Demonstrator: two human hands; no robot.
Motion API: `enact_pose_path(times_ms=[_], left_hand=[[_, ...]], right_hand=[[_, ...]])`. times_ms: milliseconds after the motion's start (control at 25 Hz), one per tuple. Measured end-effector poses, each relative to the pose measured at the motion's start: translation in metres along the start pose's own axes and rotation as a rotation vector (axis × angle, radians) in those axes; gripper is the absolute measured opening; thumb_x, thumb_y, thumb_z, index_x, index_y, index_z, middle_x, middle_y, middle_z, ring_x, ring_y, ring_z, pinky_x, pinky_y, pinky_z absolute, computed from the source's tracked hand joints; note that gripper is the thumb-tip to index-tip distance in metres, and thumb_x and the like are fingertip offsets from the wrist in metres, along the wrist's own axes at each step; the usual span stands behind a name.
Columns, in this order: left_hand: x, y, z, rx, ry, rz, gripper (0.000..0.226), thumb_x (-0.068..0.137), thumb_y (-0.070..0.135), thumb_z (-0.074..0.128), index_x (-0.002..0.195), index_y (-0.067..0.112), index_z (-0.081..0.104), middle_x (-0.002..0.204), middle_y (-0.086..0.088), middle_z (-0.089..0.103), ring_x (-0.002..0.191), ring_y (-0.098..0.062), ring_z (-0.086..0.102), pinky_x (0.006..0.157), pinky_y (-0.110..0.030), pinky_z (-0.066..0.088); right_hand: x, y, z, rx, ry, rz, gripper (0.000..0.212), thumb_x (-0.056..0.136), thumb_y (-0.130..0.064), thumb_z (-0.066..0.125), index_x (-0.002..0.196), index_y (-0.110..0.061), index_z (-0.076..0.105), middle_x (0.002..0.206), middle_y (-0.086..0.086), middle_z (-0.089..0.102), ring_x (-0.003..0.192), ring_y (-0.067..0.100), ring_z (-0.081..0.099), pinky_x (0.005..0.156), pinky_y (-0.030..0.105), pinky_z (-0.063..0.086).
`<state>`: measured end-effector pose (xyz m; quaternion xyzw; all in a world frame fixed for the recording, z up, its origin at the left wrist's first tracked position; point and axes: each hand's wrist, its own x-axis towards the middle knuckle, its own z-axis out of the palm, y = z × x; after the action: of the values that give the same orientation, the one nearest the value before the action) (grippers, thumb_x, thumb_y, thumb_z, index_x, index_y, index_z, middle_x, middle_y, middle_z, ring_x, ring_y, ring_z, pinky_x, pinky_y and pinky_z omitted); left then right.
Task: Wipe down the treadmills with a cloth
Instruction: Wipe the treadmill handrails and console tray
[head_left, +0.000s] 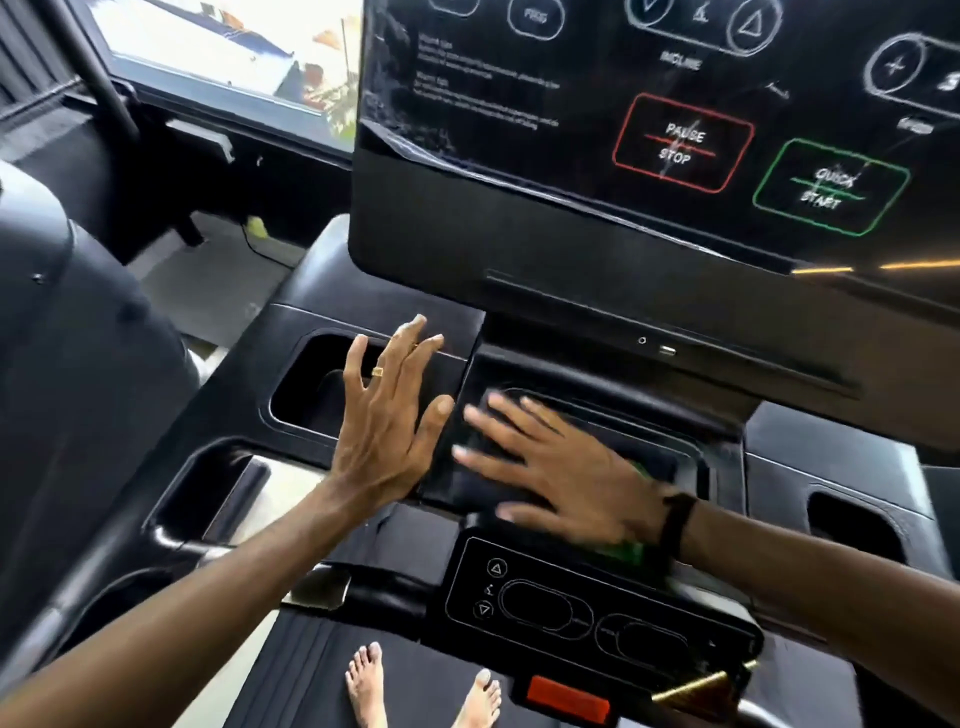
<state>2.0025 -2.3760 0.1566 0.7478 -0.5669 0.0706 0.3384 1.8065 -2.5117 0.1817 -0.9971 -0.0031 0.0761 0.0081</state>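
Overhead, the black treadmill console (597, 249) fills most of the view, its glossy display panel covered by a wrinkled protective film that is peeling at the lower left corner. On the panel a red-outlined PAUSE STOP button (681, 145) and a green-outlined QUICK START button (830, 188) are printed, with incline controls above them. Below the display, a matte black tray area is seen with a deep cup holder (317, 384) at the left and another recess (852, 525) at the right.

The left hand (387, 415) is laid flat and open on the raised ledge just beside the left cup holder, fingers spread and nothing held; a gold ring is worn on 1 finger. The right hand (561, 467) is pressed palm down in the centre tray, fingers spread wide and blurred by motion. A green cloth (626, 548) is trapped beneath the palm, only small green edges showing near the wrist, where a dark band is worn. Whether the cloth is gripped or merely pressed cannot be told.

Nearer the camera, a lower control pad (582, 608) with arrow markings and oval outlines is fixed, with a red tab (569, 699) below it. 2 bare feet (421, 686) are seen on the dark belt (311, 675). At the upper left, a bright window (223, 47) is set behind the dark frame of a neighbouring machine (67, 364), and pale floor is visible between them.
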Motion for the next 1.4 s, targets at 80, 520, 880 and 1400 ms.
enact_pose_path(times_ms=[80, 520, 880, 1400], left_hand=[[0.002, 0.000, 0.001, -0.014, 0.010, -0.015, 0.056, 0.101, 0.041, 0.029, 0.145, 0.008, 0.041, 0.159, -0.012, 0.034, 0.146, -0.021, 0.036, 0.122, -0.046, 0.003], [0.000, 0.001, -0.002, -0.035, 0.015, -0.032, 0.061, 0.103, 0.047, 0.023, 0.145, 0.008, 0.042, 0.158, -0.010, 0.035, 0.143, -0.018, 0.039, 0.121, -0.051, 0.009], [0.002, -0.001, 0.000, 0.089, -0.121, 0.074, 0.057, 0.100, 0.047, 0.032, 0.139, 0.011, 0.052, 0.156, -0.008, 0.039, 0.138, -0.018, 0.047, 0.120, -0.053, 0.010], [0.001, 0.003, -0.002, 0.151, -0.139, 0.081, 0.056, 0.101, 0.046, 0.030, 0.139, 0.012, 0.053, 0.154, -0.010, 0.041, 0.135, -0.018, 0.049, 0.121, -0.050, 0.007]], right_hand=[[0.036, -0.007, 0.001, 0.061, 0.095, 0.252, 0.064, 0.102, -0.063, 0.018, 0.159, -0.033, 0.014, 0.167, 0.008, 0.002, 0.154, 0.029, -0.005, 0.122, 0.054, 0.009], [0.033, -0.004, 0.011, -0.054, 0.064, -0.091, 0.063, 0.104, -0.055, 0.030, 0.159, -0.027, 0.018, 0.167, 0.007, 0.004, 0.154, 0.029, -0.007, 0.124, 0.052, 0.004], [-0.022, 0.010, 0.007, 0.008, -0.049, -0.139, 0.060, 0.104, -0.052, 0.029, 0.159, -0.033, 0.015, 0.168, -0.003, -0.002, 0.154, 0.021, -0.009, 0.124, 0.049, -0.002], [-0.086, 0.014, 0.008, -0.166, -0.170, -0.044, 0.075, 0.096, -0.036, 0.039, 0.159, -0.030, 0.000, 0.168, 0.001, -0.004, 0.154, 0.024, -0.005, 0.120, 0.048, 0.007]])
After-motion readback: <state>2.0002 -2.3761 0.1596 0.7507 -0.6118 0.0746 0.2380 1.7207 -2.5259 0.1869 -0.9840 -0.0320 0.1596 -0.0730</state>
